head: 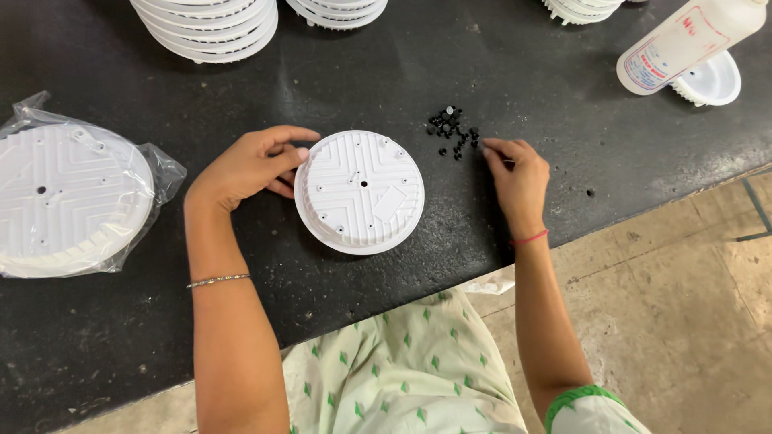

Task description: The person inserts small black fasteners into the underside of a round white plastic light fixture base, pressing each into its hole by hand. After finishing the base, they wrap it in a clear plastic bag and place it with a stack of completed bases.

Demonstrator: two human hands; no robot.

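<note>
Left hand steadied the white round housing at its 9 o'clock rim, fingers curled, on the black table. Right hand, nearly closed, fingertips pinched at the pile of small black fasteners, at the housing's 2 o'clock; couldn't tell if it held one.

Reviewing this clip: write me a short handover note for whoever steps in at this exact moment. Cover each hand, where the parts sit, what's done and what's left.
Left hand: fingers rest on the left rim of the white round housing, steadying it flat on the black table; not lifted.
Right hand: fingertips at the edge of the pile of small black pieces; whether one is pinched cannot be told.
Parts: housing lies between the hands, ribbed face up. Bagged white discs far left, stacks of white housings along the far edge, white bottle lying top right.
Done: housing placed in front.
Left: no black piece visible on the housing yet.
</note>
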